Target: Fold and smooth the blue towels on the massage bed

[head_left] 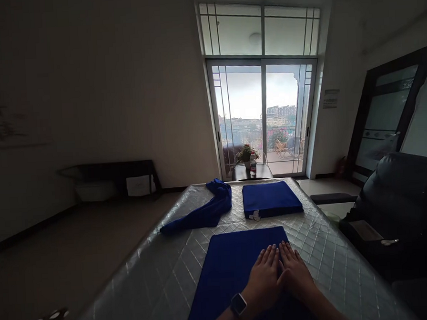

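A blue cloth [226, 274], folded into a flat rectangle, lies at the near side of a table with a silvery quilted cover [159, 282]. My left hand [264, 274], with a smartwatch on its wrist, rests flat on the cloth, fingers stretched forward. Beside it my right hand [294, 270] lies flat along the cloth's right side, fingers also extended. The two hands meet at the thumbs, and neither grasps anything. Beyond them sits a stack of folded blue cloth [272, 197] with a white label at its front edge. A crumpled blue cloth [205, 210] lies to its left.
A dark leather armchair [398, 212] stands close on the right. Past the table's far edge, a small black table [241, 174] bears a potted plant [246, 153] and a bottle [253, 165]. Behind are sliding glass doors [264, 105]. A low dark bench [117, 177] stands at left.
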A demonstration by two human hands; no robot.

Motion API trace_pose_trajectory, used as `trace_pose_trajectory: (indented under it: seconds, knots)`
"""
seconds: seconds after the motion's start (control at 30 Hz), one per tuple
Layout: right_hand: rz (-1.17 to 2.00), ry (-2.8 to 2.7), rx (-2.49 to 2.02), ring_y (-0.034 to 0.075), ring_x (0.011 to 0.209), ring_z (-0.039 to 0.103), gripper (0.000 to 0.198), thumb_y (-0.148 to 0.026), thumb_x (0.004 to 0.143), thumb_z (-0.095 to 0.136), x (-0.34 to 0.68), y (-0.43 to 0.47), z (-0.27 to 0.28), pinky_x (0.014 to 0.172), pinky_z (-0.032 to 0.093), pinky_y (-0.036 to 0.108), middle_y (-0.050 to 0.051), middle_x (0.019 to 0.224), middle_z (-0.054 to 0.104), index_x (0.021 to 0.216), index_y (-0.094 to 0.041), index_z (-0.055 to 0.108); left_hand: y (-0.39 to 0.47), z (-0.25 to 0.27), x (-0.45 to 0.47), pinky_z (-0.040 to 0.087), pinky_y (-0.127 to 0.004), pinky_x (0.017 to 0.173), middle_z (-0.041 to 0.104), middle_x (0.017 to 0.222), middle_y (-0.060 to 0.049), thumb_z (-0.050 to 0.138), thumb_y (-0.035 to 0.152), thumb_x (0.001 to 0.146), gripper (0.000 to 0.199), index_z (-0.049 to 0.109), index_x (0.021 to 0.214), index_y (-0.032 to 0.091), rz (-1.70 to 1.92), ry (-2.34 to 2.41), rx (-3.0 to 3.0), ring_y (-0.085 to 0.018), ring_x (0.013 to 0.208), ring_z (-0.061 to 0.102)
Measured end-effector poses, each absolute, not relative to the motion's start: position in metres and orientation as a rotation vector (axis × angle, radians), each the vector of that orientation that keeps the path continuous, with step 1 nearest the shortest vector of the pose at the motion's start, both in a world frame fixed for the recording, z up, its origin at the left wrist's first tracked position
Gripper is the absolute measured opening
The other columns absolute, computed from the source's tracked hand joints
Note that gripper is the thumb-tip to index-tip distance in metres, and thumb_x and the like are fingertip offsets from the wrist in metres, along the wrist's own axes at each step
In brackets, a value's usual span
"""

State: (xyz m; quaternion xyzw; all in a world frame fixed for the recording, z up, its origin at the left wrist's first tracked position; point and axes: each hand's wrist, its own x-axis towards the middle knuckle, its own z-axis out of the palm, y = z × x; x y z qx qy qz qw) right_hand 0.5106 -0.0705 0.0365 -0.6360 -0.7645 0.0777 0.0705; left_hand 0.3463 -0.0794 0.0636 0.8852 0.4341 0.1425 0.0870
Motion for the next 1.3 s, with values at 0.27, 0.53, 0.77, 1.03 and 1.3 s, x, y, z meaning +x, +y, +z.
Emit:
trace_pose_trajectory:
  seconds: [0.27,0.53,0.77,1.03,1.3]
  knots:
    - [0.261,-2.284,-1.903,0.024,0.161,0.012,0.064,-0.037,0.105,0.021,0.510,-0.070,0.039,0.131,0.014,0.047,0.010,0.173,0.018,0.164,-0.011,0.029,-0.063,0.031,0.329,0.029,-0.052,0.130,0.030,0.171,-0.012,0.019,0.056,0.110,0.069,0.028,0.165,0.016,0.440,1.371,2.615,-0.027,0.159,0.025]
    - [0.330,-2.237,-1.962,0.020,0.161,0.007,0.068,-0.041,0.105,0.016,0.506,-0.072,0.047,0.132,0.011,0.043,0.008,0.173,0.014,0.164,-0.007,0.022,-0.054,0.033,0.209,0.022,-0.053,0.131,0.024,0.172,-0.015,0.018,0.065,0.107,0.080,0.029,0.164,0.010,0.298,1.876,2.373,-0.029,0.160,0.020]
    - [0.276,-2.238,-1.973,0.020,0.161,0.009,0.069,-0.042,0.105,0.016,0.505,-0.071,0.044,0.132,0.012,0.043,0.008,0.173,0.016,0.164,-0.007,0.023,-0.057,0.027,0.181,0.022,-0.052,0.131,0.023,0.172,-0.016,0.019,0.065,0.106,0.081,0.030,0.163,0.008,0.328,1.975,2.316,-0.029,0.160,0.020]
    - [0.290,-2.276,-2.019,0.021,0.161,0.010,0.070,-0.043,0.106,0.014,0.503,-0.073,0.050,0.132,0.013,0.045,0.009,0.173,0.015,0.164,-0.006,0.023,-0.061,0.039,0.185,0.022,-0.051,0.131,0.019,0.172,-0.015,0.021,0.066,0.106,0.082,0.027,0.164,0.008,0.323,1.968,2.242,-0.029,0.161,0.017]
    - [0.241,-2.321,-1.988,0.025,0.160,0.017,0.068,-0.043,0.105,0.020,0.504,-0.035,0.073,0.130,0.016,0.047,0.011,0.171,0.025,0.162,-0.010,0.034,-0.060,0.036,0.184,0.024,-0.052,0.130,0.025,0.171,-0.017,0.019,0.067,0.105,0.084,0.033,0.162,0.007,0.350,1.975,2.270,-0.031,0.159,0.022]
